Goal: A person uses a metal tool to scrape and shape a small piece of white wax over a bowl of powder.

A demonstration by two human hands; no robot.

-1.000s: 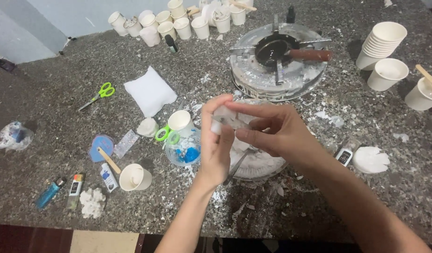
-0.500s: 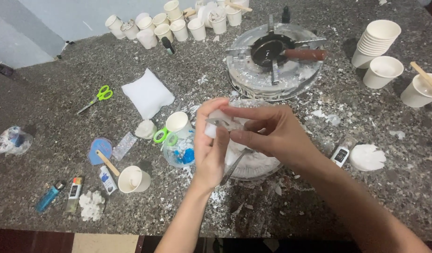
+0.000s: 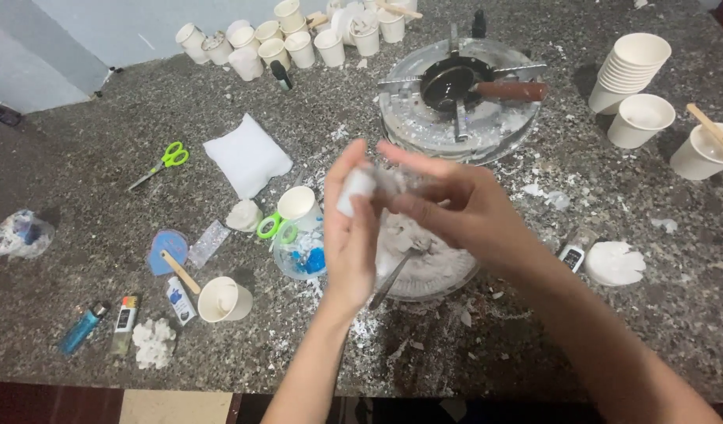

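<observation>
White lump (image 3: 356,191) — small, probably light and crumbly — sits raised over the grey bowl (image 3: 444,271) near the counter's middle, pinched between left hand (image 3: 352,235) and right hand (image 3: 456,208) fingertips; best gripped gently by its sides.

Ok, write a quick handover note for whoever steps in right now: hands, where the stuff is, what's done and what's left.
Left hand: raised upright, fingers on a small white lump.
Right hand: pinching the same lump from the other side; blurred, grip detail unclear.
Below them: shallow round bowl of white crumbly material with a metal spoon in it, on the speckled stone counter.
Nearby: green-handled scissors beside a small white paper cup; stack of white paper cups far right.
Done: lump lifted from the bowl area.
Left: lump not yet set down anywhere.
</observation>
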